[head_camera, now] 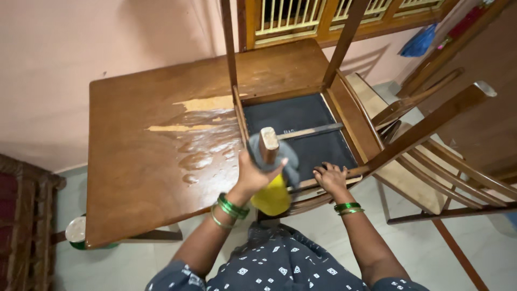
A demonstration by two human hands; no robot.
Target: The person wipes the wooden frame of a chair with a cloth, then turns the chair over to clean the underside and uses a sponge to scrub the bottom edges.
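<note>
Gripping an upturned chair leg (pixel 269 144) through a grey cloth (pixel 272 156), left hand (pixel 253 175) closed around both.

Right hand (pixel 331 178) rests flat, fingers spread and holding nothing, on the rail of the wooden chair (pixel 344 134), which lies inverted with its dark seat underside facing up on the brown table (pixel 140 172). A yellow cloth (pixel 273 198) hangs just below the left hand. Table surface shows worn pale patches and wet-looking marks near the chair. A second wooden chair (pixel 431 178) stands just beside the table on the right.
</note>
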